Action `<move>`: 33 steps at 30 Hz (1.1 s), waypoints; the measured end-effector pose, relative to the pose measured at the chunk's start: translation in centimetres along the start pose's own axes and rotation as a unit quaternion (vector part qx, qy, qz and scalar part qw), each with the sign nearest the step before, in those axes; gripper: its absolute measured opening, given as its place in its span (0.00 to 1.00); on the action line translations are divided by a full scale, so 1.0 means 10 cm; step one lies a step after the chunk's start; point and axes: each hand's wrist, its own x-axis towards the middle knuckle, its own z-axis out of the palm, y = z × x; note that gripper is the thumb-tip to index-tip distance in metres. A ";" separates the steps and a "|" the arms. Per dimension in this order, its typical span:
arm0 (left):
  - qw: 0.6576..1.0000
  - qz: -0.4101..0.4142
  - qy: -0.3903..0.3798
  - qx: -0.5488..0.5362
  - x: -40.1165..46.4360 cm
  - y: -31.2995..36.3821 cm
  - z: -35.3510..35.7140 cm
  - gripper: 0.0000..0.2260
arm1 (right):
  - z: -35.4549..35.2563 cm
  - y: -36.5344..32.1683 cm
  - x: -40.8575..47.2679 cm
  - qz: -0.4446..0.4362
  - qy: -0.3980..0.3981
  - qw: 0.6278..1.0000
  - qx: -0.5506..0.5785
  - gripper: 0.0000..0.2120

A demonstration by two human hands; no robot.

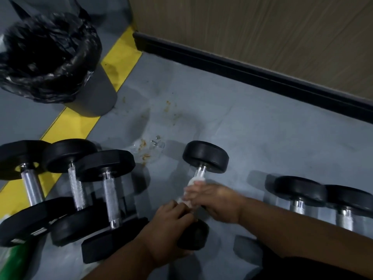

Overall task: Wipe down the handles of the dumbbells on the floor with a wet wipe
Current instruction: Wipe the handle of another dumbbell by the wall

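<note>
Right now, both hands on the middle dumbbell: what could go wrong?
1. The middle dumbbell has round heads; with the right hand rubbing the wet wipe along its handle, it may roll unless the left hand steadies it.
2. Droplets on the floor beside its far head could be slippery.
3. Three dumbbells lie crowded at the left; a roll that way could pinch fingers.

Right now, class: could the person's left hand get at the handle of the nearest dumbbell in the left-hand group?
Probably yes: the left hand sits beside that handle, with bare floor between.
</note>
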 end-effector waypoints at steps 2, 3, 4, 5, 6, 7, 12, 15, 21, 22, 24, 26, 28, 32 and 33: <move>1.000 0.002 0.012 0.025 -0.01 0.04 -0.03 0.29 | -0.07 0.18 0.07 0.075 0.055 0.995 0.019 0.14; 0.999 0.002 0.020 0.045 -0.01 0.08 -0.03 0.29 | -0.07 0.19 0.09 0.107 0.080 0.991 0.022 0.13; 0.998 0.001 0.026 0.064 -0.01 0.13 -0.03 0.28 | -0.02 0.14 0.09 0.132 0.089 0.987 0.020 0.12; 0.996 -0.002 0.028 0.081 0.00 0.19 -0.02 0.27 | 0.06 0.04 0.06 0.142 0.090 0.986 0.019 0.12; 0.995 -0.007 0.027 0.095 0.01 0.26 0.00 0.26 | 0.12 -0.07 0.01 0.135 0.090 0.987 0.019 0.14; 0.994 -0.011 0.027 0.106 0.03 0.31 0.01 0.25 | 0.17 -0.18 -0.03 0.109 0.080 0.991 0.025 0.16; 0.983 -0.006 0.071 0.168 0.10 0.46 0.11 0.18 | 0.26 -0.25 -0.14 0.048 0.066 0.996 0.039 0.17; 0.977 -0.017 0.115 0.178 0.14 0.47 0.19 0.10 | 0.27 -0.23 -0.16 0.047 0.065 0.996 0.038 0.17; 0.985 -0.054 0.100 0.127 0.17 0.52 0.20 0.12 | -0.04 0.02 -0.07 0.013 0.046 0.999 0.005 0.14; 0.989 -0.066 0.083 0.108 0.18 0.52 0.20 0.16 | -0.12 0.09 -0.03 0.026 0.048 0.998 0.010 0.18; 0.991 -0.092 0.067 0.070 0.21 0.53 0.24 0.22 | -0.20 0.18 0.05 0.048 0.056 0.997 0.013 0.25; 0.991 -0.105 0.064 0.053 0.22 0.56 0.29 0.24 | -0.12 0.13 0.08 0.049 0.052 0.997 0.011 0.23; 0.991 -0.109 0.066 0.032 0.21 0.53 0.31 0.26 | -0.01 0.03 0.03 0.036 0.031 0.999 0.016 0.16; 0.991 -0.115 0.070 0.011 0.14 0.41 0.29 0.30 | 0.02 -0.04 0.02 -0.003 -0.082 0.996 0.026 0.17; 0.991 -0.115 0.067 0.014 0.12 0.39 0.28 0.29 | -0.03 0.01 0.06 -0.022 -0.110 0.994 0.019 0.18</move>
